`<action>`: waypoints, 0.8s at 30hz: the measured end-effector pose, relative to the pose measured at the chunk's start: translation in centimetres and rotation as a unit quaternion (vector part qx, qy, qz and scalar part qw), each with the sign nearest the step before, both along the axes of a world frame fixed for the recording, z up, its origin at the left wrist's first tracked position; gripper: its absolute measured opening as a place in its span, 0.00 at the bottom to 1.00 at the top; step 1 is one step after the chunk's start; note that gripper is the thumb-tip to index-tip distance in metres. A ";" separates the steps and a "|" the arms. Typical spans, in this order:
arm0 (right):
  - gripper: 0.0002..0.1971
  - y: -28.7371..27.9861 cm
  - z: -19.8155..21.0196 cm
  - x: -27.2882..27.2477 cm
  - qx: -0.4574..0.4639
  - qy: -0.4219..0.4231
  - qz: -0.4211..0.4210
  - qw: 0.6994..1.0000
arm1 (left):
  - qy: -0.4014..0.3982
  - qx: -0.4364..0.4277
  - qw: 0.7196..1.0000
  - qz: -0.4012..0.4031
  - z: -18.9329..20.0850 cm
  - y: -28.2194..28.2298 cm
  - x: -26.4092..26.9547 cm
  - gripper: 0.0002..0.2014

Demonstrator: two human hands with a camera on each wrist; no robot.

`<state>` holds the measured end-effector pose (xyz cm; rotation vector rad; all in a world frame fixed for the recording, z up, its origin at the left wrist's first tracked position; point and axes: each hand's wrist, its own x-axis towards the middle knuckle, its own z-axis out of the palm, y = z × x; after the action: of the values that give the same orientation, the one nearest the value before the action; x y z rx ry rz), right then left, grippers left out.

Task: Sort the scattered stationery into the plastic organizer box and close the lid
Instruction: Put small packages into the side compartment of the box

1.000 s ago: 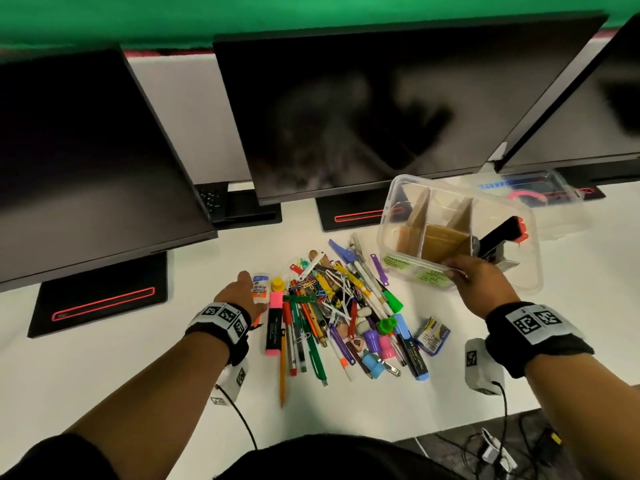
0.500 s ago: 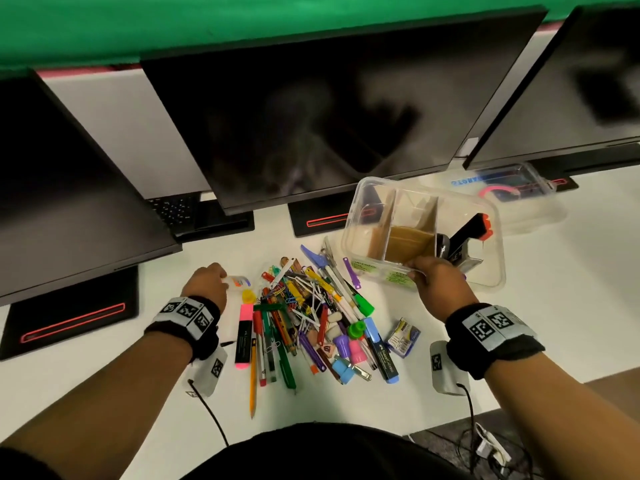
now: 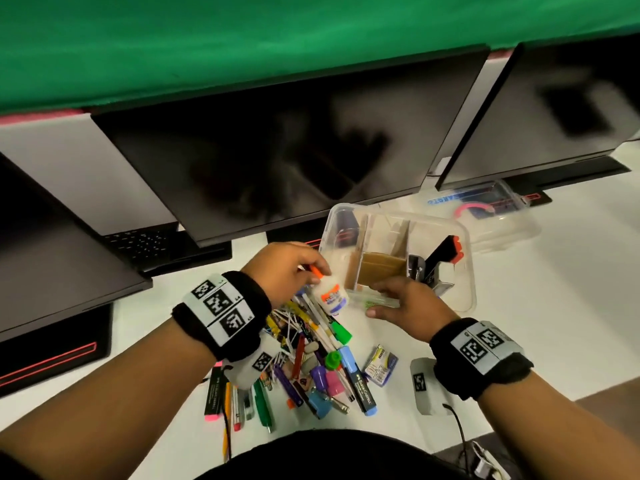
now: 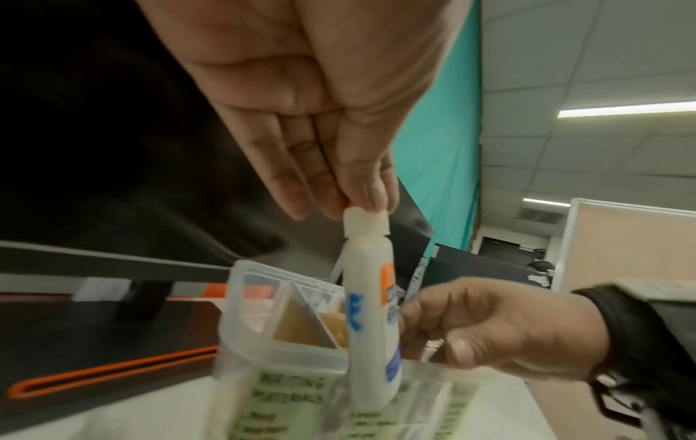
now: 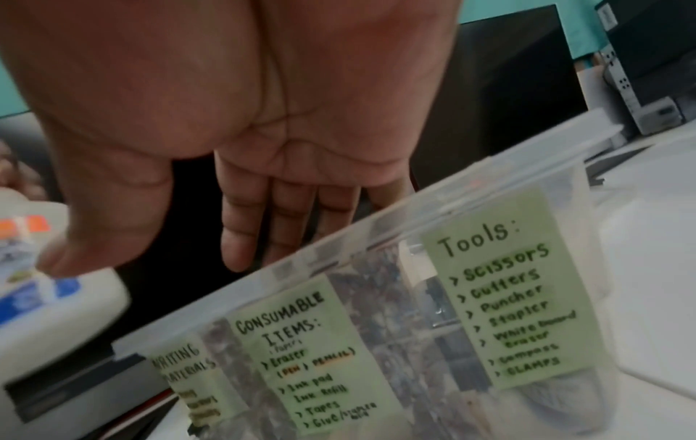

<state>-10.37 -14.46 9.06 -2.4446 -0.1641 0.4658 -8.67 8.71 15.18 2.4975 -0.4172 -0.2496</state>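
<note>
In the head view, the left hand (image 3: 284, 268) pinched a glue bottle (image 3: 330, 295) by its orange cap, thumb and fingers clamped on it, at the centre of the frame. The bottle hung nearly upright, its bottom tipped a little toward the lower right, just left of the clear plastic box (image 3: 465, 271). The right hand (image 3: 407, 301) rested on the box's near wall with fingers spread and relaxed, clamped on nothing. The box stood open with cardboard dividers, a stapler (image 3: 437, 262) in its right compartment; the left and middle ones looked to have room. The pile of pens and markers (image 3: 311, 362) lay on the desk below the bottle, and the lid (image 3: 498, 216) sat apart at the upper right. In the left wrist view, the fingertips (image 4: 371, 193) gripped the cap, and the bottle hung long axis vertical against the box's near rim, with the right hand just to its right. In the right wrist view, the open palm hovered over the rim; green labels (image 5: 501, 300) on the wall listed glue under consumable items, the middle section, so the bottle likely needed to go up and right over the rim.
</note>
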 end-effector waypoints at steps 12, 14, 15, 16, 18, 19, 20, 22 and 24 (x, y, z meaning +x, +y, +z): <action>0.12 -1.9 0.6 -0.5 0.139 -0.065 -0.083 0.985 | 0.019 -0.057 0.996 -0.060 -2.4 -6.6 1.5 0.17; 0.12 -3.3 1.0 0.0 0.173 -0.091 -0.148 0.969 | 0.006 0.060 0.996 -0.069 -2.8 -6.0 2.2 0.15; 0.12 -4.0 1.3 0.3 0.179 -0.103 -0.169 0.964 | 0.010 0.122 0.989 -0.077 -3.1 -5.6 2.5 0.15; 0.13 -4.7 1.5 0.7 0.160 -0.117 -0.180 0.963 | 0.021 0.164 0.983 -0.084 -3.5 -5.2 2.7 0.15; 0.12 -5.6 1.4 1.3 0.071 -0.138 -0.174 0.972 | 0.050 0.207 0.973 -0.084 -4.1 -4.6 2.8 0.14; 0.11 -5.6 1.4 1.5 0.027 -0.139 -0.161 0.977 | 0.058 0.216 0.971 -0.084 -4.3 -4.5 2.8 0.13; 0.09 -5.5 1.2 1.7 -0.002 -0.133 -0.146 0.980 | 0.062 0.220 0.970 -0.084 -4.5 -4.5 2.8 0.13; 0.08 -4.9 0.8 2.1 -0.019 -0.097 -0.123 0.987 | 0.063 0.216 0.971 -0.082 -4.6 -4.4 2.7 0.13; 0.08 -4.3 0.3 2.5 -0.054 -0.058 -0.094 0.992 | 0.062 0.211 0.972 -0.079 -4.7 -4.4 2.7 0.13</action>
<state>-7.87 -18.78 9.35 -2.5628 0.0454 0.2563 -5.94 4.32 10.48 2.8410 -0.5594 -0.6116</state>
